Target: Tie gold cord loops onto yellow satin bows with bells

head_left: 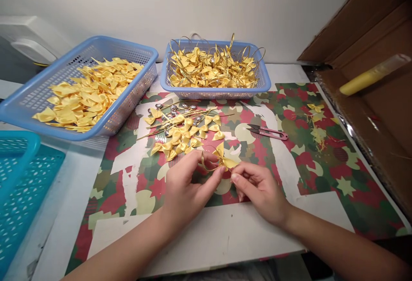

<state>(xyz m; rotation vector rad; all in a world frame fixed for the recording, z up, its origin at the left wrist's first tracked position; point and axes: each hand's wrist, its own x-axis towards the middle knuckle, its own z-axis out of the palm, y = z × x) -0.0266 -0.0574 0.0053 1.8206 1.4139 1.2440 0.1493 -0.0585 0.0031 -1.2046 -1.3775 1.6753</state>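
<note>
One yellow bow (225,158) sat just off the table between two hands, and it leaned: its long axis ran from a lobe at the upper left, farther from the person, down to a lobe at the right. The left hand (185,180) was the nearer, thumb and forefinger narrowed on the bow by its knot, with a loop of gold wire (202,160) curling round beside that forefinger. The right hand (259,188) stood at the low lobe from the right, fingertips pinched close together; from where I was, I could not tell whether they touched the bow or gripped something thin.

Beyond the left hand lay loose bows (176,135), with straight wires (189,113) and silver beads (174,108) among and behind them. Snips (268,132) lay past the right hand, blades pointing left, on a patterned sheet (112,197), and yellow scraps (319,137) were strewn farther right. Farthest off, a far basket (219,91) held bows and wire loops together, while a left basket (141,87) held a heap of bows
</note>
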